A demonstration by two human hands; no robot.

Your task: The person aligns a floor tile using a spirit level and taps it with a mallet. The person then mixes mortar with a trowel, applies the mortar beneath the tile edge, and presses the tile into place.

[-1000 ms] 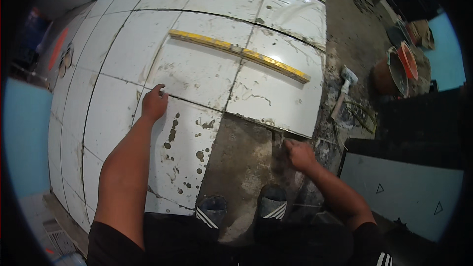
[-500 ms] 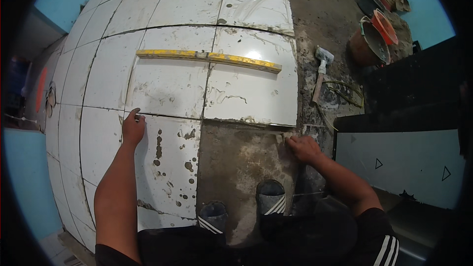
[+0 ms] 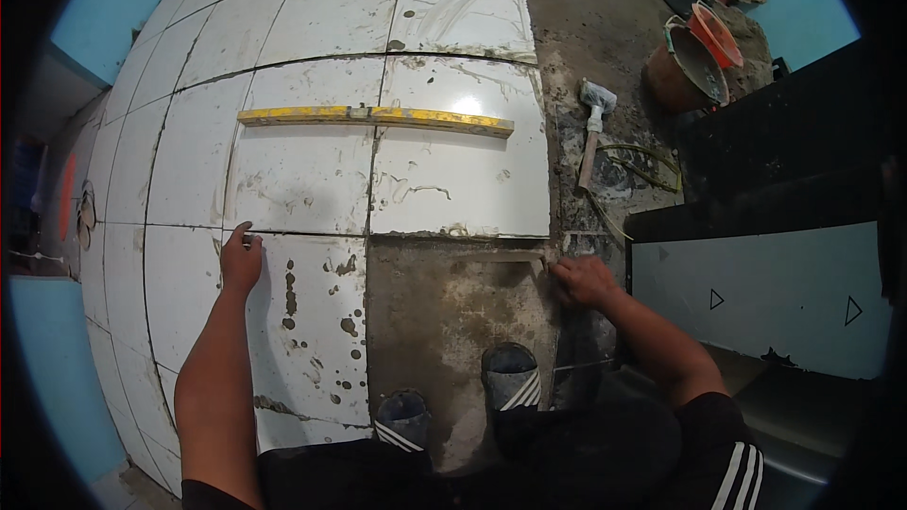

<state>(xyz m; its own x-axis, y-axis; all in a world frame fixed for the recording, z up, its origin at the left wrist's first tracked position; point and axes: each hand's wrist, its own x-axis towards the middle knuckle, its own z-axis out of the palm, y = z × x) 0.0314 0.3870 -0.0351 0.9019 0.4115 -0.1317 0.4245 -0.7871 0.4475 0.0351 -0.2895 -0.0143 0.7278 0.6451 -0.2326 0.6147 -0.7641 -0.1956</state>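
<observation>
My left hand (image 3: 241,260) rests by the joint between two rows of white floor tiles, its fingers curled together. Whatever it may hold is too small to make out. At the bare strip's right side, my right hand (image 3: 580,280) is closed in a pinch just below the corner of a white tile (image 3: 463,179); its grip's content is hidden. A thin pale line shows on the bare ground (image 3: 453,307) near those fingertips. Across two tiles beyond my hands lies a yellow spirit level (image 3: 378,116), touched by neither hand.
A mallet (image 3: 593,123) with a whitish head lies right of the tiles, beside a greenish strap (image 3: 647,165). Buckets (image 3: 685,71) stand at the far right. A pale panel (image 3: 756,302) borders the near right. My sandalled feet (image 3: 510,373) are on the bare strip.
The whole view has shifted, so tiles and level sit farther left and slightly lower. My right hand has moved a little rightward relative to the tile corner. My left hand stays by the joint.
</observation>
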